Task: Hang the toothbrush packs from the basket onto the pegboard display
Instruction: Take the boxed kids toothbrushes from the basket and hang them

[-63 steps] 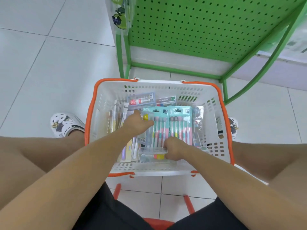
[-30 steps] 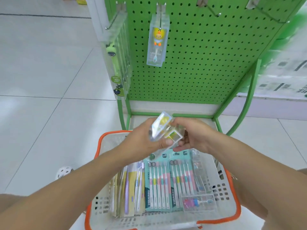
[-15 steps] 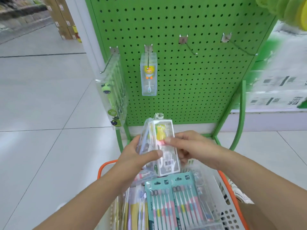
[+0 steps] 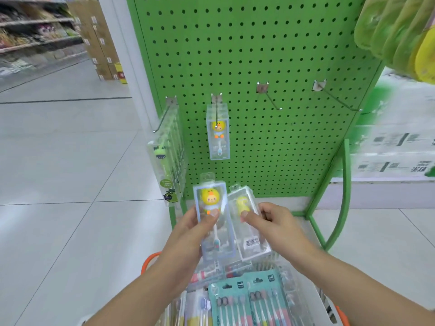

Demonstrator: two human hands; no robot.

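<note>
Head view: left hand (image 4: 188,228) grips a duck toothbrush pack (image 4: 213,220), right hand (image 4: 270,222) pinches a second clear pack (image 4: 250,228), side by side before the green pegboard (image 4: 270,67), above the basket (image 4: 150,258).

Both forearms are seen bare; no sleeves, rings or watches are worn on left hand (image 4: 190,228) or right hand (image 4: 275,222).

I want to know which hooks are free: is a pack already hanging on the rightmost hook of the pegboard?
No, the rightmost hook on the pegboard is bare; a duck toothbrush pack hangs two hooks to its left.
</note>
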